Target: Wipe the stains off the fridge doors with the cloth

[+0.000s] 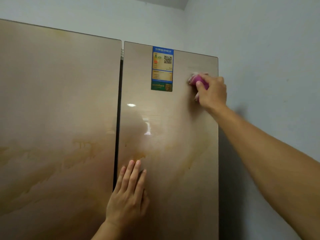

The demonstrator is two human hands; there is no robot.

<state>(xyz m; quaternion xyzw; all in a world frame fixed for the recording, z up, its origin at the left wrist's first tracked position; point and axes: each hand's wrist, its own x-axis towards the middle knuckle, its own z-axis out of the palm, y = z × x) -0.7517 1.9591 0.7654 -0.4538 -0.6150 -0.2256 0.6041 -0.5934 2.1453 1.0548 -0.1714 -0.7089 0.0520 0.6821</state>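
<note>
**A:** Where is the cloth?

**B:** The pink cloth (pixel 199 80) is just to the right of the blue energy label (pixel 162 65), level with its lower half. The right hand (pixel 212 92) grips it in a bunch, with fingers and thumb curled round it, and presses it against the right fridge door (pixel 181 196).

**A:** And the other hand?

**B:** The left hand (pixel 129 196) is well below the label and slightly left of it. It lies flat on the same door with its fingers straight, close together and pointing up. It holds nothing.

**A:** Where are the stains?

**B:** Yellowish-brown stains (pixel 139 155) are smeared well below the label, just above the left hand's fingertips. A fainter streak curves down below and to the right of the label. The left fridge door (pixel 60 101), across the dark gap to the left of the label, has 1 broad patch of the same drips low down.

**A:** Anything else near the label?

**B:** A green sticker (pixel 161 87) touches its bottom edge. A pale wall (pixel 268 49) runs above and to the right of it.
</note>
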